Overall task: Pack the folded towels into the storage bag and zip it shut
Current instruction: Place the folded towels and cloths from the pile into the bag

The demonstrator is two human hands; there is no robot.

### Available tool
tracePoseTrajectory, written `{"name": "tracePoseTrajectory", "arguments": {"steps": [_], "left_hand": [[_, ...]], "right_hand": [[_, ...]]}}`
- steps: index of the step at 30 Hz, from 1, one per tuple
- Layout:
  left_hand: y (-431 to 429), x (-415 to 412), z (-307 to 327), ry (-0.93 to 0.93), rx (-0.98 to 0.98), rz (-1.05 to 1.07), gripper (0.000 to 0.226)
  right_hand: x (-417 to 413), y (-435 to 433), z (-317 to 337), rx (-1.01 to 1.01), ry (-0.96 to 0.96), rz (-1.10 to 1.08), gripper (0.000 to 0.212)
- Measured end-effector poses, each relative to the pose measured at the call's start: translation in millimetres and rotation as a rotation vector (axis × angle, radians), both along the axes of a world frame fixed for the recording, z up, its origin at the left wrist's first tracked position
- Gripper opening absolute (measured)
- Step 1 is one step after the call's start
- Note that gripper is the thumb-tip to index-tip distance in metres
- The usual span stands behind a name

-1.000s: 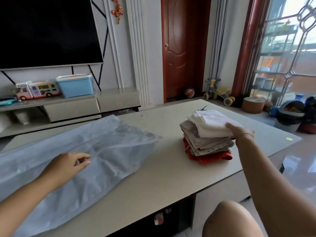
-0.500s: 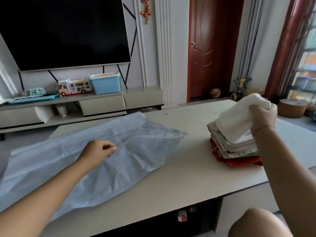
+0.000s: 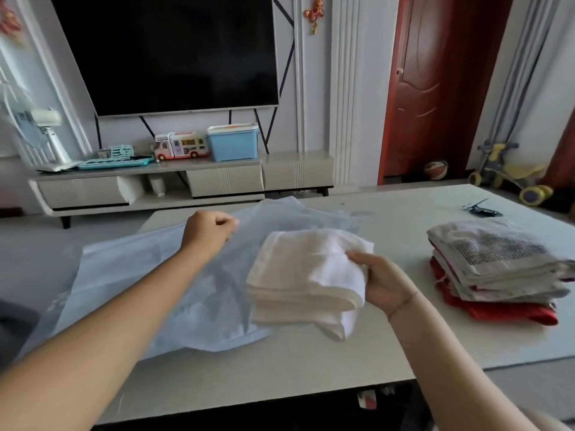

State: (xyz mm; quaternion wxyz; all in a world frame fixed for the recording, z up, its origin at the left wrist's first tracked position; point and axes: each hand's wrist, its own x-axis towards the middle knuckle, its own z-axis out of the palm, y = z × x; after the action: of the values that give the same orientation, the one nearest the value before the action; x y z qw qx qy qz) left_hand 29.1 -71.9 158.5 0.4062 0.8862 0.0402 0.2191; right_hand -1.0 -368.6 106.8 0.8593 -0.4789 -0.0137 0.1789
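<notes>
A pale blue translucent storage bag [image 3: 140, 275] lies flat on the left half of the table. My left hand [image 3: 208, 233] pinches its upper layer near the far edge and lifts it a little. My right hand [image 3: 384, 281] grips a folded white towel [image 3: 298, 278] and holds it just above the bag's right end. The stack of folded towels [image 3: 497, 269] sits on the table at the right, grey patterned on top and red at the bottom.
The beige table [image 3: 357, 362] has its front edge close to me. A small dark metal clip [image 3: 479, 208] lies at the far right of the table. Behind stand a TV cabinet [image 3: 186, 181] with toys and a blue box [image 3: 233, 143].
My right hand has lifted the white towel off the stack and carried it left to the bag. My left hand has pinched and raised the bag's top layer. The camera has turned left.
</notes>
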Motion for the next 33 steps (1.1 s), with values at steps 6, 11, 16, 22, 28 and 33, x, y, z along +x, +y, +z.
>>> {"name": "tracePoseTrajectory", "arguments": {"steps": [6, 11, 16, 22, 28, 33], "left_hand": [[-13.0, -10.1, -17.6, 0.053, 0.162, -0.104, 0.012], [-16.7, -13.5, -28.4, 0.056, 0.224, -0.147, 0.012], [-15.4, -9.8, -32.1, 0.041, 0.226, -0.147, 0.013], [-17.0, -11.8, -38.5, 0.014, 0.251, -0.178, 0.013], [-18.6, -18.2, -42.3, -0.005, 0.261, -0.249, 0.012], [-17.3, -18.4, -47.8, -0.046, 0.312, -0.283, 0.012]], "right_hand": [[35.0, 48.3, -51.7, -0.433, 0.083, -0.096, 0.040], [70.4, 61.9, -40.6, -0.988, -0.174, -0.195, 0.052], [47.1, 75.4, -50.3, -1.611, -0.575, -0.162, 0.070], [-14.2, 88.5, -104.5, -1.796, -0.793, 0.285, 0.078], [38.0, 102.0, -92.4, -1.825, -0.830, 0.154, 0.049], [98.8, 114.9, -82.6, -1.885, -0.989, 0.133, 0.043]]}}
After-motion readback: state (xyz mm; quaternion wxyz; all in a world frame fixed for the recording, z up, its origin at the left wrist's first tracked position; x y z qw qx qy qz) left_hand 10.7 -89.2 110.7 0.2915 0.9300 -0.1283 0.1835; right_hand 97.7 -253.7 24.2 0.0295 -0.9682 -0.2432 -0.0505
